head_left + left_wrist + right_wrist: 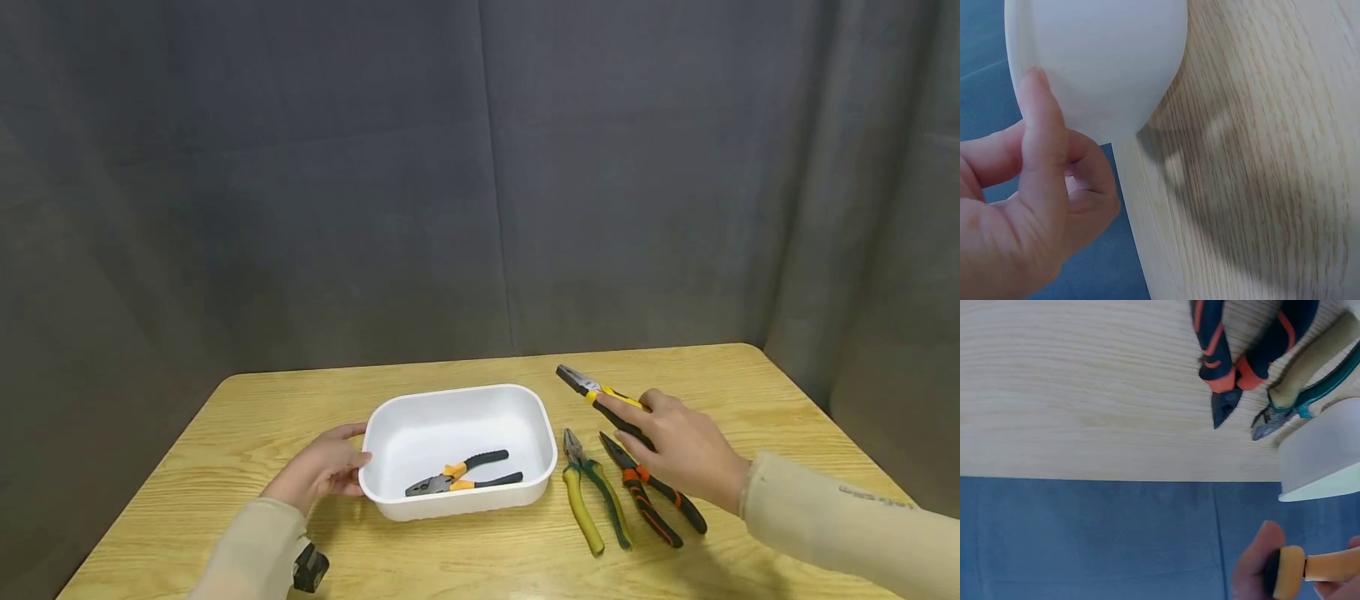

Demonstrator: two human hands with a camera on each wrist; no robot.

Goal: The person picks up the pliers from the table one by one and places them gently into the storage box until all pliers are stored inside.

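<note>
A white plastic tray (457, 505) stands on the table, and orange-and-black pliers (454, 477) lie inside it. My left hand (330, 465) pinches the tray's left rim, thumb over the edge and fingers outside, as the left wrist view also shows. To the right of the tray, my right hand (686, 446) grips yellow-and-black pliers (596, 392) by the handles, raised above the table with the jaws pointing left. Beneath and in front of that hand lie red-and-black long-nose pliers (647, 492). Beside these, nearer the tray, rest green-and-yellow pliers (588, 492).
All of this is on a light wooden table (247, 450) with rounded far corners. A dark grey curtain (375, 208) hangs behind the table and along its sides. A small black device (310, 568) sits at my left wrist.
</note>
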